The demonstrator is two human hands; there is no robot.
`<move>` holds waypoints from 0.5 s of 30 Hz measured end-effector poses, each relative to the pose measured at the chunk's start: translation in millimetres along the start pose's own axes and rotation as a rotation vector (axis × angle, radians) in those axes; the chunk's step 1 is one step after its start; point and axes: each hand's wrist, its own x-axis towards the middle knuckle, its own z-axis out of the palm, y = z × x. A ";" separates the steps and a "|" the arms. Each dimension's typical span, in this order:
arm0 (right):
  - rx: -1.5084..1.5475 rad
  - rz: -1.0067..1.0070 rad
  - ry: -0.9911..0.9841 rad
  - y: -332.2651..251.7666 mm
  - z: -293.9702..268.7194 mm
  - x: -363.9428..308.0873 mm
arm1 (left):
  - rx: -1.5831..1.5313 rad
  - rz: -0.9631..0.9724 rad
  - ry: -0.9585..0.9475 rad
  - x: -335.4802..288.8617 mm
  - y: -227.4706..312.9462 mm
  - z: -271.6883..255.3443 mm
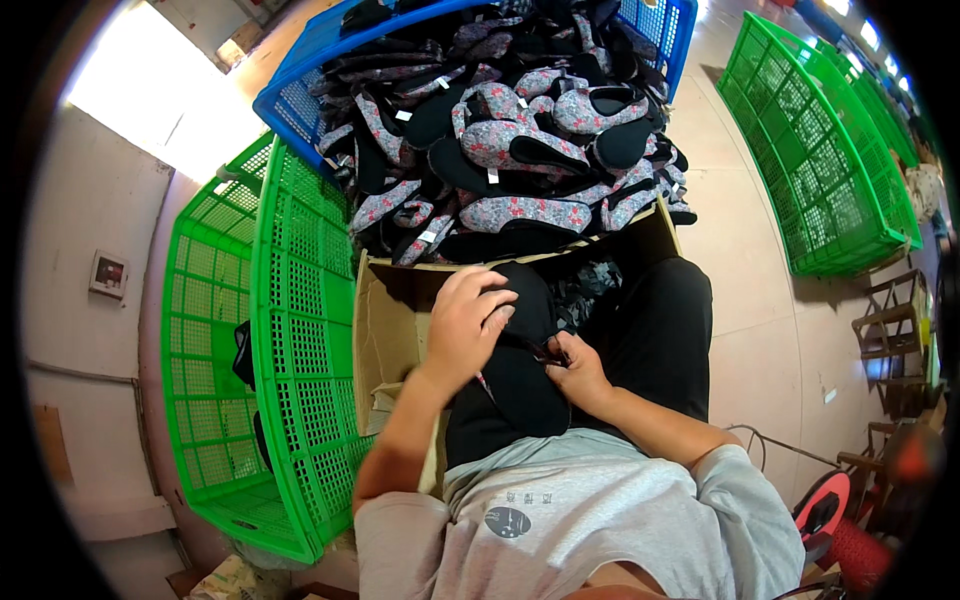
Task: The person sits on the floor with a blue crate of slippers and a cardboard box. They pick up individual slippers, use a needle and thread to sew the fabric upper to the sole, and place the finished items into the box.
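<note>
While the left hand (pixel 466 322) clasps a black slipper (pixel 530 392) the right hand (pixel 582 376) pinches, white labels (pixel 493 176) dot floral slippers (pixel 515 146).

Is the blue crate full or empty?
Full: patterned and black slippers are heaped across the blue crate, hiding its floor.

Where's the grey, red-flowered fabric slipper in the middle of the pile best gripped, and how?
Probably the grey, red-flowered fabric slipper takes a grip by its black opening's rim, from above on the person's side: the opening faces that way, while other slippers crowd around.
</note>
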 end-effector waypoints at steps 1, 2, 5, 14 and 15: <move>-0.004 0.006 -0.002 -0.6 0.9 0.2 | -0.075 -0.024 -0.157 4.3 -12.7 -3.7; -0.007 0.013 -0.005 0.5 2.3 -0.1 | -0.149 -0.050 -0.315 6.2 -25.1 -5.1; 0.009 0.050 -0.007 -1.2 2.4 -0.8 | -0.207 -0.070 -0.578 10.0 -42.4 -4.7; 0.048 0.068 0.004 1.4 1.9 -1.9 | -0.196 -0.021 -0.612 11.8 -38.3 -2.3; 0.055 0.069 0.003 1.1 2.0 -1.7 | -0.187 -0.035 -0.604 11.1 -35.5 -2.2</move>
